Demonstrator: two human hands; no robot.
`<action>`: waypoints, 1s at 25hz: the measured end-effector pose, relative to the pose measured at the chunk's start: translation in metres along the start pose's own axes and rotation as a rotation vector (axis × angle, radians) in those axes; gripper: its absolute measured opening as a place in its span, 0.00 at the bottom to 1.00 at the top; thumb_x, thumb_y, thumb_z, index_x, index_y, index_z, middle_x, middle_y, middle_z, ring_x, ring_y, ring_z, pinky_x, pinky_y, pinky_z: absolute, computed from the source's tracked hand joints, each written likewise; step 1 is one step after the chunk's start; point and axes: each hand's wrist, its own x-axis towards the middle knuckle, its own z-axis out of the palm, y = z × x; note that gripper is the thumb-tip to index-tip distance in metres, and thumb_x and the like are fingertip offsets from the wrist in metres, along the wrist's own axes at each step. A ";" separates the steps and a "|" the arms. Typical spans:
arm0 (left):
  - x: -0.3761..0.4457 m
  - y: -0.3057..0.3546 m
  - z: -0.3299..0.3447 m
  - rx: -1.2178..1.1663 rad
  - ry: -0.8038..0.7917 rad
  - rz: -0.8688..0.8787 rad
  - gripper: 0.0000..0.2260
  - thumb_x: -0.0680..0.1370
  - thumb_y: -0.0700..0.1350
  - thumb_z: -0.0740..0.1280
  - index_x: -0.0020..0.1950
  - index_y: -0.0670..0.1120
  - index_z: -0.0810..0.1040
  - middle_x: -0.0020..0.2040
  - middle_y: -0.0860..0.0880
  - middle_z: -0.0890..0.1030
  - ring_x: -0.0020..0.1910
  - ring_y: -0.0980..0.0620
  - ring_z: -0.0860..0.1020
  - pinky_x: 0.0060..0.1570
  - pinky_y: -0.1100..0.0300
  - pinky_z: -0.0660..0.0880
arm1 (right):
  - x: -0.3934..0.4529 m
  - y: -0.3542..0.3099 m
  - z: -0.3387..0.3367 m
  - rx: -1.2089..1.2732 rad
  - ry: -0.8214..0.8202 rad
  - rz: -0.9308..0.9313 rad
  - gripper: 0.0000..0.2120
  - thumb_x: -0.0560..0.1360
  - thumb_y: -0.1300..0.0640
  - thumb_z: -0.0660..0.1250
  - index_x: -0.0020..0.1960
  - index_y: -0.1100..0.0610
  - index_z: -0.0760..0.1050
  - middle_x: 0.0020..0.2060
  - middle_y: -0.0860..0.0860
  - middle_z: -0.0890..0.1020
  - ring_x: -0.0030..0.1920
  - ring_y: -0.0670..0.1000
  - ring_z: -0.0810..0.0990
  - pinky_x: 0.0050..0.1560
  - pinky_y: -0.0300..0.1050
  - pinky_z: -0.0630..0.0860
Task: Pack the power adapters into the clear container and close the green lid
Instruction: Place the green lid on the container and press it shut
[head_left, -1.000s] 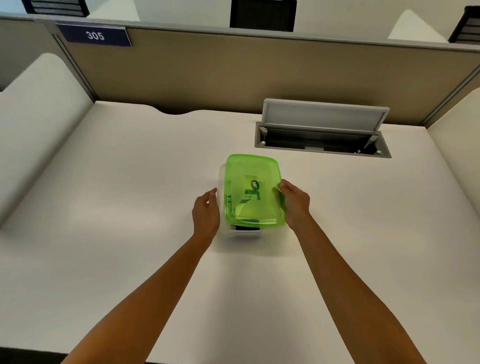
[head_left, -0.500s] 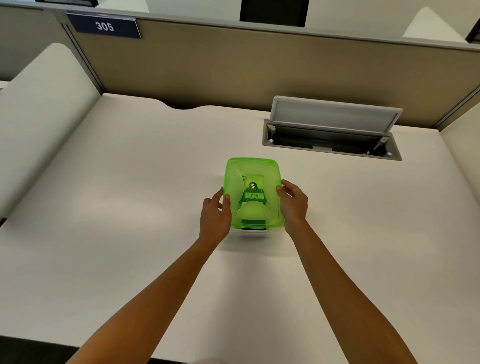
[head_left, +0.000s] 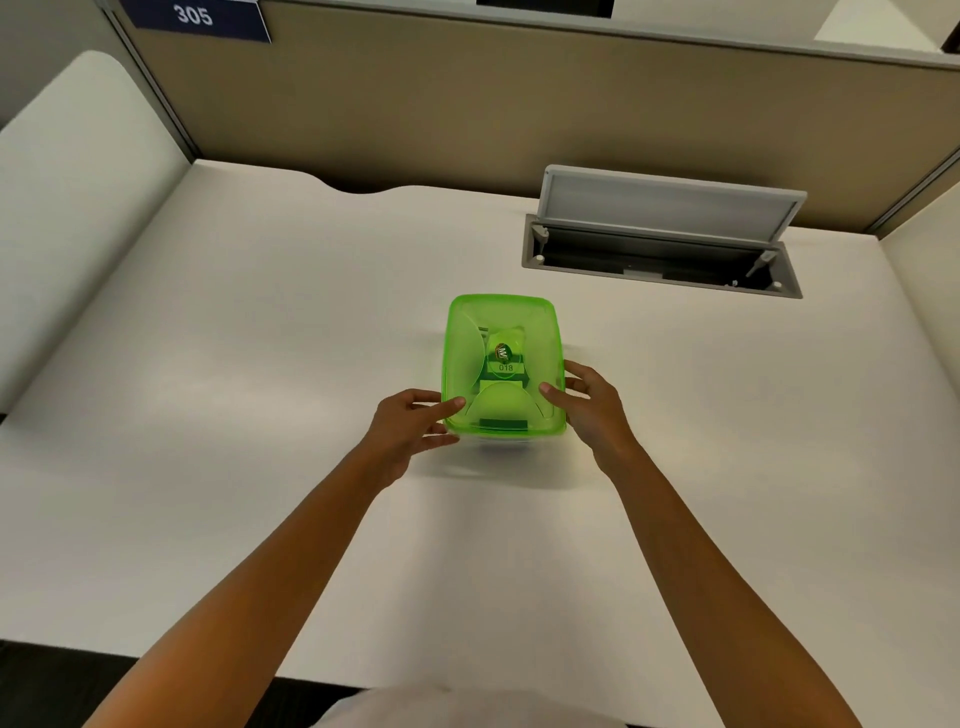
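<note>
Compared with the frame one second earlier, the green lid (head_left: 503, 364) has settled squarely over the container and both thumbs have come onto its near corners. Nearest the viewer, two bare forearms reach forward across the pale surface (head_left: 208, 415). The left hand (head_left: 410, 426) presses its thumb on the lid's near-left corner, fingers curled against the wall below; the right hand (head_left: 589, 402) mirrors it at the near-right corner. Each grip is thus a pinch on the lid's edge, neither slack nor clenched to a fist. The clear container (head_left: 501, 441) shows only as a faint band beneath the lid, standing at mid-surface. Dark forms beneath the tinted lid are probably the power adapters (head_left: 504, 423). Packing appears finished; pressing the rim fully home seems all that remains. Beyond lie an open cable hatch (head_left: 665, 234) and a partition plate (head_left: 195, 18) reading 305.
</note>
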 end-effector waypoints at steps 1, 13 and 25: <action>-0.001 -0.002 -0.001 -0.023 -0.006 -0.003 0.22 0.70 0.38 0.77 0.61 0.34 0.76 0.54 0.33 0.80 0.47 0.41 0.79 0.42 0.53 0.84 | -0.003 0.003 -0.001 0.009 -0.011 0.013 0.26 0.72 0.55 0.75 0.68 0.52 0.74 0.60 0.55 0.80 0.60 0.55 0.80 0.55 0.52 0.79; -0.002 -0.014 -0.003 -0.176 -0.046 0.031 0.18 0.73 0.32 0.73 0.61 0.34 0.75 0.51 0.36 0.83 0.42 0.45 0.86 0.41 0.57 0.83 | -0.029 0.029 -0.003 0.285 0.036 0.175 0.23 0.69 0.55 0.78 0.59 0.63 0.77 0.50 0.56 0.82 0.46 0.51 0.82 0.49 0.44 0.81; -0.003 -0.015 -0.001 -0.183 -0.041 0.038 0.15 0.73 0.32 0.72 0.58 0.37 0.75 0.47 0.37 0.83 0.39 0.46 0.86 0.40 0.55 0.83 | -0.036 0.037 0.013 0.301 0.189 0.078 0.20 0.71 0.59 0.76 0.58 0.69 0.77 0.54 0.66 0.82 0.45 0.55 0.83 0.48 0.44 0.81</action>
